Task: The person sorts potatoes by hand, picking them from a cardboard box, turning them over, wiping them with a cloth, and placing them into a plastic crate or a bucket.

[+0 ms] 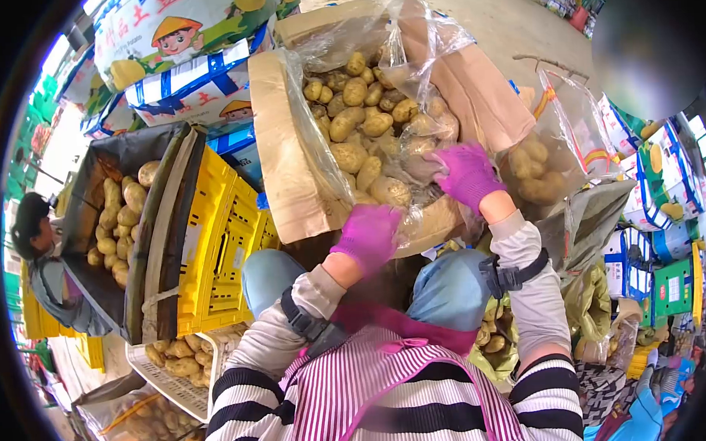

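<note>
A cardboard box (292,160) lined with a clear plastic liner (429,51) stands open in front of me, filled with potatoes (377,124). My left hand (369,237), in a purple knit glove, is closed on the liner at the box's near edge. My right hand (466,175), gloved the same way, has its fingers bent on the liner near the box's right side, over some potatoes. Clear film covers the potatoes between the hands, while those farther back lie uncovered. The fingertips of my left hand are partly hidden.
At left, a yellow crate (213,233) stands beside a dark-lined bin (87,191) of potatoes, with a person (43,255) behind it. A white basket (160,379) of potatoes is below. Printed cartons (189,86) are stacked at back left. A clear bag (556,128) holds potatoes at right.
</note>
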Tool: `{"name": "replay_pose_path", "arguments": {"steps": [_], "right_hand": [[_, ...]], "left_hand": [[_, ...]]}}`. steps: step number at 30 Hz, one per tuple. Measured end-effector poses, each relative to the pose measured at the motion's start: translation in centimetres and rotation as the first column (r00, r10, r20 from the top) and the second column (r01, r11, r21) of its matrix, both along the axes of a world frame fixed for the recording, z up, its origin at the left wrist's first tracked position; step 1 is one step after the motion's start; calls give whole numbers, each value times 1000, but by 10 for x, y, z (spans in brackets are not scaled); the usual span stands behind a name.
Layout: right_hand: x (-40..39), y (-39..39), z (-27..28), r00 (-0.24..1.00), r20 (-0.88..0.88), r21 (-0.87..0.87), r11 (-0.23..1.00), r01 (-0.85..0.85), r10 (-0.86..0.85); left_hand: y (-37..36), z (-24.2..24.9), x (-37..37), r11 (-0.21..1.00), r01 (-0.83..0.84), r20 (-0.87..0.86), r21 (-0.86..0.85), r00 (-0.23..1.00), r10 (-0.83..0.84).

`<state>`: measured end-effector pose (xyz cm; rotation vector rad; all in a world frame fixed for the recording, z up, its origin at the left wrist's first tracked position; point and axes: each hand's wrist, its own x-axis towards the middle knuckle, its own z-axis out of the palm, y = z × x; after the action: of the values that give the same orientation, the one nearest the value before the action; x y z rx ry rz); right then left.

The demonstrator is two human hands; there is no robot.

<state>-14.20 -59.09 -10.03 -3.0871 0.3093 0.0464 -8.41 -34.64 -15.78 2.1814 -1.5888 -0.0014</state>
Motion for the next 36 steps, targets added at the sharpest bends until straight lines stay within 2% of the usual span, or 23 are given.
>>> {"name": "replay_pose_path", "arguments": {"steps": [3, 5, 6, 9, 10, 13, 14, 16, 17, 18, 20, 21, 23, 24, 25, 26, 27, 29, 31, 33, 35, 36], "right_hand": [[-15, -10, -7, 998, 59, 32, 999, 31, -32], [-33, -9, -3, 990, 132, -7, 998, 61, -59], [-38, -6, 0, 982, 174, -25, 997, 79, -73], [-42, 5, 24, 995, 59, -59, 995, -79, 83], [-38, 19, 42, 995, -45, -61, 994, -88, 86], [-28, 28, 67, 989, -135, 49, 998, -49, 55], [-19, 32, 78, 994, -99, -3, 999, -51, 51], [11, 32, 92, 990, 46, 140, 980, -139, 133], [30, 29, 95, 978, 123, 204, 960, -191, 168], [54, 26, 92, 962, 155, 171, 953, -250, 224], [115, 18, 75, 955, 59, 111, 949, -295, 290], [150, 21, 69, 970, -24, 242, 942, -231, 244], [221, 28, 46, 957, -96, 188, 949, -252, 273], [255, 27, 22, 966, -82, 123, 965, -233, 244], [285, 35, 10, 972, -129, 143, 973, -179, 197], [311, 32, -14, 977, -89, 193, 965, -176, 196], [324, 41, -18, 979, -107, 182, 971, -154, 176], [363, 44, -51, 993, -36, 112, 988, -108, 113], [374, 59, -78, 991, 120, 46, 998, 46, -51], [379, 60, -88, 969, 202, 153, 981, 115, -145], [381, 50, -86, 955, 212, 423, 900, 101, -207], [383, 38, -77, 993, 110, 217, 975, -55, 31]], "left_hand": [[8, -10, 7, 999, 46, 40, -17, 998, -46], [19, -5, 6, 996, 78, 30, -38, 997, -77], [19, -3, 6, 994, 99, -70, 41, 993, -96], [28, -12, 6, 961, 150, 151, -234, 982, -117], [31, -9, 7, 968, 135, 129, -212, 986, -109], [44, 37, 11, 964, -26, -43, -264, 999, 15], [47, 45, 19, 959, -89, 14, -269, 995, 96], [57, 54, 42, 932, -216, 124, -293, 957, 261], [60, 57, 54, 932, -229, 108, -282, 957, 268], [63, 60, 65, 932, -241, 90, -270, 957, 274], [64, 58, 78, 933, -228, 94, -278, 960, 262], [64, 58, 83, 929, -241, 59, -280, 962, 267], [64, 58, 92, 922, -269, -13, -279, 961, 276], [62, 59, 99, 916, -244, -21, -319, 968, 251], [59, 60, 109, 906, -219, -26, -363, 974, 224], [58, 61, 119, 893, -193, -29, -408, 980, 198], [60, 55, 128, 879, -143, -49, -455, 990, 136], [71, 36, 144, 836, -44, -84, -548, 996, -3], [75, 36, 155, 831, 30, -73, -556, 994, -85], [76, 37, 155, 824, 36, -84, -565, 991, -101], [75, 35, 157, 822, 54, -80, -567, 989, -121], [76, 34, 156, 826, 58, -82, -561, 989, -126]]}}
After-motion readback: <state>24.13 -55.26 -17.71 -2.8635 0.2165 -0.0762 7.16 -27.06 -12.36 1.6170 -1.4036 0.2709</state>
